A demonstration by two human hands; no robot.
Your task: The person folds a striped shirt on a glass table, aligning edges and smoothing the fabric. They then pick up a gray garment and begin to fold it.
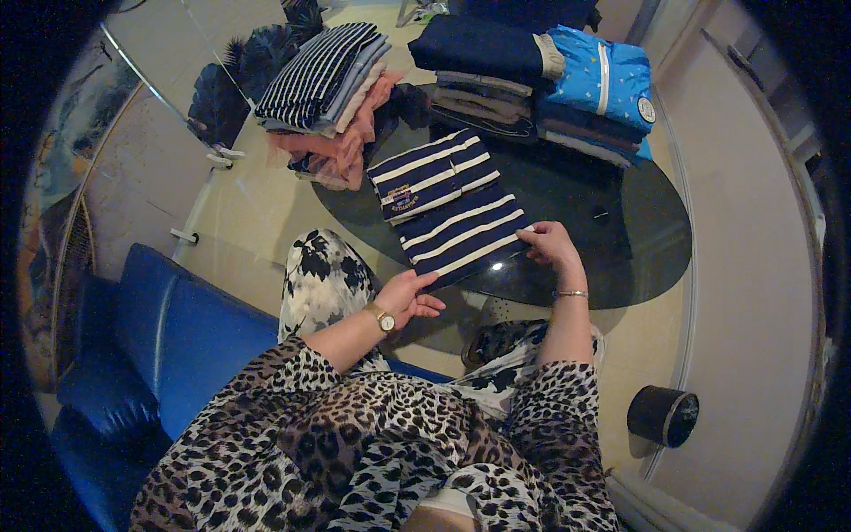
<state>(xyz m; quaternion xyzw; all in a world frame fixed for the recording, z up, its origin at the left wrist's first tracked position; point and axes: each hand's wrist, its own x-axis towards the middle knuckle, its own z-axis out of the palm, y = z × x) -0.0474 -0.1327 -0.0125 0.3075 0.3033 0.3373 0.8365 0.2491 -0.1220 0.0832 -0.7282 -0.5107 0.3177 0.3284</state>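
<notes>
A navy-and-white striped garment [459, 229] lies partly folded on the dark oval glass table [638, 266] before me. Its upper part is doubled over and bears an embroidered emblem. My left hand [405, 296], with a gold watch at the wrist, pinches the near left corner between thumb and fingers. At the near right corner, my right hand [552, 246] grips the cloth in the same way; a bracelet circles that wrist. The near edge of the cloth runs straight between both hands.
Folded striped and pink clothes [319, 86] form a stack at the table's far left. Dark trousers [475, 50] top another pile, beside a blue patterned jacket [598, 80] on further clothes. A blue sofa [199, 326] is at left, a black cylindrical bin [663, 415] at right.
</notes>
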